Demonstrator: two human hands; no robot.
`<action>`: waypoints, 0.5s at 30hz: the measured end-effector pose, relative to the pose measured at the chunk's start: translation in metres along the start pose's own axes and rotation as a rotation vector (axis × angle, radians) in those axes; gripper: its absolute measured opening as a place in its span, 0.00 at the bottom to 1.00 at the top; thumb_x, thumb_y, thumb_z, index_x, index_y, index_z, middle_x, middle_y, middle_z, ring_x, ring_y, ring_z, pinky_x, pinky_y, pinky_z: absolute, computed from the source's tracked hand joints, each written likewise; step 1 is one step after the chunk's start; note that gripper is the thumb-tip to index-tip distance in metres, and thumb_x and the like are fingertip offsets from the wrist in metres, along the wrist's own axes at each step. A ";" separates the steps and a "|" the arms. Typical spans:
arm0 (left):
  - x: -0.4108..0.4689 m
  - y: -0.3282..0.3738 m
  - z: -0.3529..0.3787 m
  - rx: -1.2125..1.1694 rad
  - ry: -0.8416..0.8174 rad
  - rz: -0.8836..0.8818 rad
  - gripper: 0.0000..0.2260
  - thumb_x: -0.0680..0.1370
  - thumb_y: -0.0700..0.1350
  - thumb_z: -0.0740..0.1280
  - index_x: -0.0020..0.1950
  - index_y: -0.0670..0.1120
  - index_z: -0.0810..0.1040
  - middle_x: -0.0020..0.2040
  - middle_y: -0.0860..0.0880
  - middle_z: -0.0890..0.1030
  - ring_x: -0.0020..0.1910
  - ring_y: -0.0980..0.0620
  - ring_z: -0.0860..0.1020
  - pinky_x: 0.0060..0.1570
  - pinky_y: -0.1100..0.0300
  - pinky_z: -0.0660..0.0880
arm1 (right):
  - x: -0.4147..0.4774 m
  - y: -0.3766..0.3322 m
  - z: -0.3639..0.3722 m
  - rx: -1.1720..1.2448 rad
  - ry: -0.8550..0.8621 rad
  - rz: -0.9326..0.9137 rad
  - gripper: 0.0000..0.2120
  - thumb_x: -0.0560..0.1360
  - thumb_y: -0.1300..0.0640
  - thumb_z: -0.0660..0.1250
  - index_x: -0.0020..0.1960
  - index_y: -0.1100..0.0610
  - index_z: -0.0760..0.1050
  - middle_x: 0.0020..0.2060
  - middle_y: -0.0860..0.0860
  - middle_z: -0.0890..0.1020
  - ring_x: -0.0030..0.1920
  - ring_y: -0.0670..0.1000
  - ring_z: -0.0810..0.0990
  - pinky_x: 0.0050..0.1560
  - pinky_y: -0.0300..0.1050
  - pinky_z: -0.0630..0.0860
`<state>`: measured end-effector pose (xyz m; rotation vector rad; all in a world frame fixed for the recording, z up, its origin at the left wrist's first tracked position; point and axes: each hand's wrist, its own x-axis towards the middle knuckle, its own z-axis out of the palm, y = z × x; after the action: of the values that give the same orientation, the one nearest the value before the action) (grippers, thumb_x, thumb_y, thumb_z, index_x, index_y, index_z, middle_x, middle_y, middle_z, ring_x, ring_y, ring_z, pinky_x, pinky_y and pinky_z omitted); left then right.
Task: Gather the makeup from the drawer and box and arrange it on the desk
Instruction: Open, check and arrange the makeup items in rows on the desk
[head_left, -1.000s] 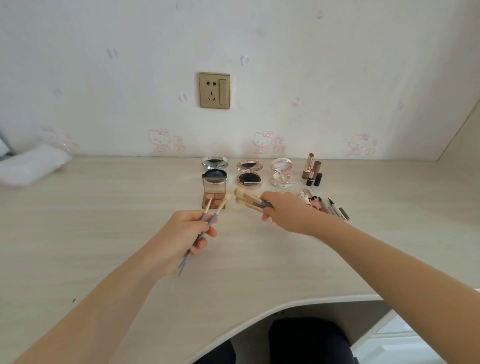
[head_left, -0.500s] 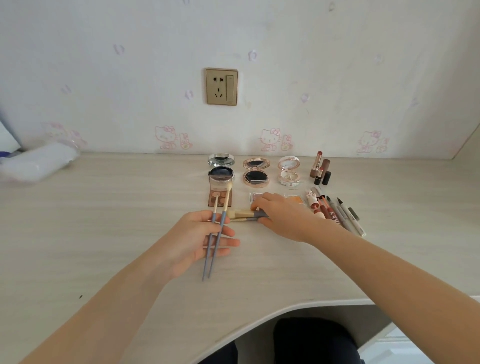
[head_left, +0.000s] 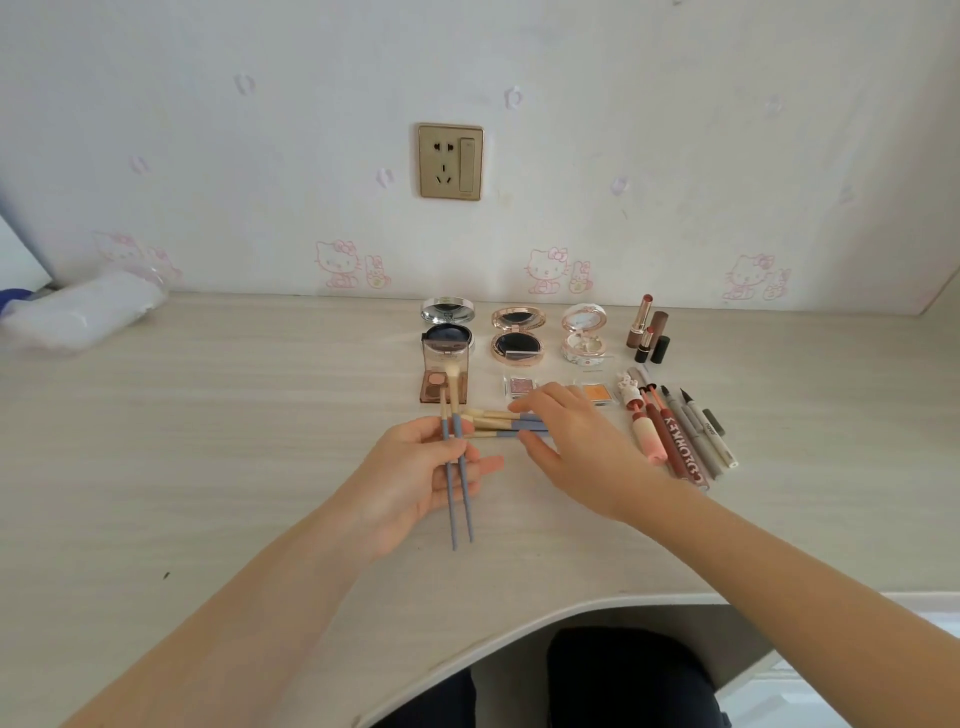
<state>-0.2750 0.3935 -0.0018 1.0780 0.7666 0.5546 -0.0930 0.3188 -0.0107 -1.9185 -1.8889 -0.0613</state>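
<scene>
My left hand (head_left: 415, 473) holds two blue-handled makeup brushes (head_left: 457, 467) upright, their bristles over a brown eyeshadow palette (head_left: 444, 384). Three more brushes (head_left: 498, 425) lie sideways on the desk (head_left: 208, 441). My right hand (head_left: 576, 441) rests over their handles with fingers extended, touching them. Behind stand three open compacts (head_left: 517, 338) and lipsticks (head_left: 647, 332). Small eyeshadow pots (head_left: 519, 385) sit in front of the compacts. Lip tints and eyeliner pens (head_left: 680, 431) lie in a row to the right.
A white plastic-wrapped pack (head_left: 83, 312) lies at the desk's far left by the wall. A wall socket (head_left: 451, 162) is above the makeup. The desk's curved front edge (head_left: 571, 610) runs over my dark-clothed legs.
My right hand lowered its brushes sideways onto the desk and spread its fingers over them. My left hand turned its two brushes upright and stayed near the palette.
</scene>
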 end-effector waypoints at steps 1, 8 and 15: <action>0.001 -0.001 0.002 -0.018 0.034 0.039 0.07 0.80 0.33 0.60 0.55 0.39 0.74 0.38 0.44 0.81 0.48 0.43 0.84 0.48 0.51 0.80 | -0.006 -0.006 0.000 0.076 0.017 0.030 0.12 0.79 0.56 0.61 0.61 0.54 0.73 0.57 0.48 0.76 0.58 0.50 0.71 0.57 0.42 0.69; 0.008 -0.010 0.023 -0.092 0.148 0.254 0.05 0.81 0.34 0.58 0.50 0.44 0.68 0.42 0.43 0.85 0.48 0.48 0.84 0.44 0.59 0.79 | -0.032 -0.031 0.000 0.467 -0.133 0.243 0.08 0.77 0.47 0.62 0.49 0.50 0.76 0.41 0.43 0.82 0.43 0.39 0.77 0.44 0.30 0.71; 0.003 -0.023 0.029 -0.121 0.113 0.286 0.06 0.81 0.34 0.60 0.57 0.41 0.69 0.48 0.39 0.84 0.52 0.46 0.83 0.53 0.52 0.79 | -0.038 -0.024 -0.001 0.420 -0.137 0.263 0.03 0.76 0.51 0.65 0.46 0.49 0.76 0.32 0.44 0.82 0.38 0.40 0.77 0.41 0.28 0.69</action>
<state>-0.2496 0.3706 -0.0165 1.0567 0.6714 0.9007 -0.1177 0.2820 -0.0156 -1.8860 -1.5558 0.5177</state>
